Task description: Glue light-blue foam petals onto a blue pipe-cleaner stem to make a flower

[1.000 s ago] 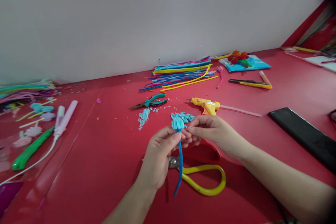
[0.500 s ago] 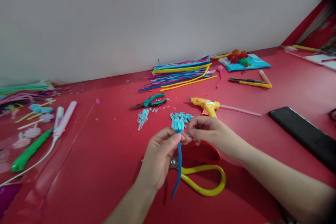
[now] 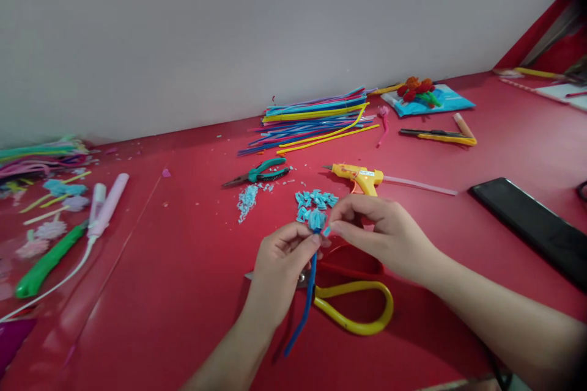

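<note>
My left hand [image 3: 284,263] pinches a blue stem [image 3: 303,311] just below its light blue fluffy head [image 3: 317,219]; the stem's lower end hangs down to the left. Close on the right, my right hand [image 3: 371,223] holds a small light blue piece [image 3: 326,231] between thumb and forefinger, beside the head. Behind the head lies a pile of similar light blue pieces [image 3: 316,198]. Under the hands are scissors with one yellow handle [image 3: 389,311] and one red handle, partly hidden by my left hand and the stem.
Pliers [image 3: 261,172], blue scraps [image 3: 247,200] and a yellow glue gun [image 3: 362,177] lie beyond the hands. Colourful stems [image 3: 316,122] are by the wall. A black phone [image 3: 527,226] is right; a pink tool [image 3: 107,208] and green-handled tool [image 3: 50,263] are left.
The flower head has shifted slightly right and tilted, its stem's lower end swinging left. My right hand has turned, and the small blue piece in its fingertips now shows more clearly near the head.
</note>
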`<state>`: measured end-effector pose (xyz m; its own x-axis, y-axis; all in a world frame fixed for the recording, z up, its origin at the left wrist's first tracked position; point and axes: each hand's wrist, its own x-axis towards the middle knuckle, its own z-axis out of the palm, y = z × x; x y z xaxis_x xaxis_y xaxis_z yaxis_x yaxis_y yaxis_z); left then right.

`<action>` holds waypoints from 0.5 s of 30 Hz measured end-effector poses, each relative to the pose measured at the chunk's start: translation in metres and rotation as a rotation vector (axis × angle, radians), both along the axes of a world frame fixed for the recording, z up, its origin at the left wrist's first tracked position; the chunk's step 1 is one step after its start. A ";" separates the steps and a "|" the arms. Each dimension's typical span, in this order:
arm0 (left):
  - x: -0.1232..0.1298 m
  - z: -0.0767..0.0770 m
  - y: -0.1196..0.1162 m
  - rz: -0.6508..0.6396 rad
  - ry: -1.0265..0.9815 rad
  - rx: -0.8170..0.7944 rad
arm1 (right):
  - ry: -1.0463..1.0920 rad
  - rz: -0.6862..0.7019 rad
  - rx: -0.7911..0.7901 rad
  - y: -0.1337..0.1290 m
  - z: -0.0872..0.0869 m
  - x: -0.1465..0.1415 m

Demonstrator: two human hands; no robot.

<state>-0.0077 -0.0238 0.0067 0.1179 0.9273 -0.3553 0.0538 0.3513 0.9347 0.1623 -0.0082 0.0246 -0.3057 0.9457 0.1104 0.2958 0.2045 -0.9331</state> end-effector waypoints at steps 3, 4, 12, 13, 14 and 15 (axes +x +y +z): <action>0.000 0.000 0.000 -0.017 0.012 0.029 | -0.010 -0.006 0.037 0.001 -0.004 -0.002; 0.001 0.001 0.000 -0.022 0.015 0.035 | -0.017 -0.012 0.051 0.001 -0.005 -0.003; 0.000 -0.001 -0.002 -0.039 0.004 0.034 | -0.238 -0.094 0.323 -0.003 -0.009 -0.002; 0.000 -0.001 -0.003 -0.036 -0.001 0.029 | -0.271 -0.105 0.398 -0.003 -0.010 -0.002; 0.000 -0.001 -0.003 -0.029 -0.007 0.022 | -0.303 -0.107 0.476 -0.004 -0.012 -0.001; 0.000 0.000 -0.003 -0.021 -0.016 0.015 | -0.333 -0.099 0.550 -0.004 -0.014 -0.001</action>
